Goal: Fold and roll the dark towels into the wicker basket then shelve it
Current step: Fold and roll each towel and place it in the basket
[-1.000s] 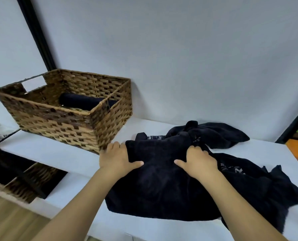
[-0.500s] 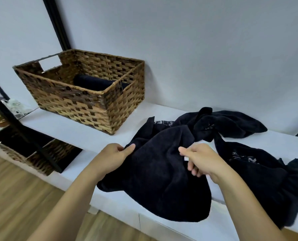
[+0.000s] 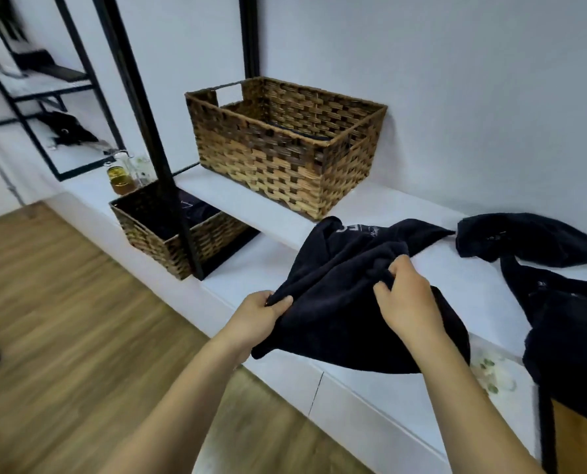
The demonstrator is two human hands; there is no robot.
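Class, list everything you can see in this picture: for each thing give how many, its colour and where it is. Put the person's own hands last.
wicker basket: one, brown, on the white ledge by the wall; a dark item shows inside.
second basket: one, dark brown, lower down, left of the ledge, behind a black post.
held towel: one, dark navy, front of the ledge, partly over its edge.
other towels: dark navy, crumpled at the right; count unclear.
white ledge: one, white, along the wall.
black frame shelving: black, at the left.
glass jars: clear, one with amber contents, left of the lower basket.
left hand: grips the towel's left edge.
right hand: grips the towel's middle.
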